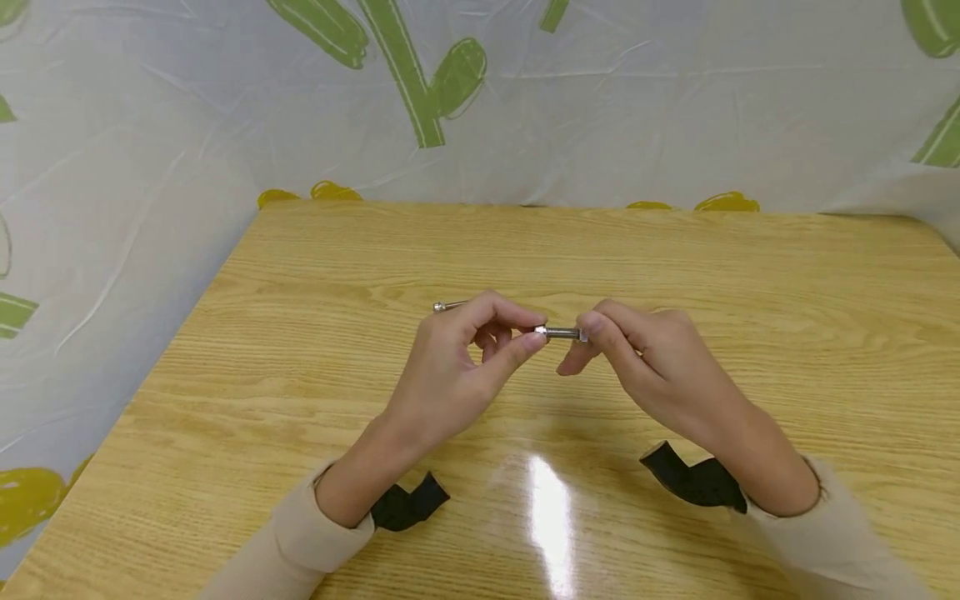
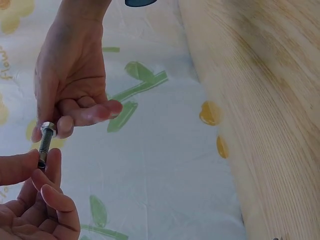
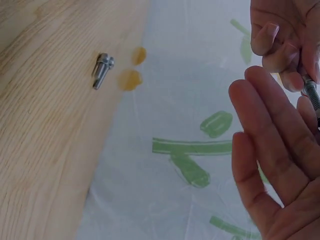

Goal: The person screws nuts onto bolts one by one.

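Observation:
Above the table, a silver threaded bolt (image 1: pixel 562 332) lies level between the two hands. Thumb and index finger of my left hand (image 1: pixel 453 371) pinch its left end. At its right end sits a hex nut (image 2: pixel 48 126), gripped between the thumb and index finger of my right hand (image 1: pixel 663 358). The right hand's other fingers (image 3: pixel 270 130) stretch out loosely in the right wrist view. Bare thread shows between the hands. Behind the left hand, more bolt hardware (image 3: pixel 103 70) lies on the table, partly hidden in the head view.
The wood-grain table (image 1: pixel 300 267) fills the lower head view. A pale sheet (image 1: pixel 600 117) with green and yellow plant shapes hangs behind it and at the left. Black straps (image 1: pixel 411 504) are on both wrists.

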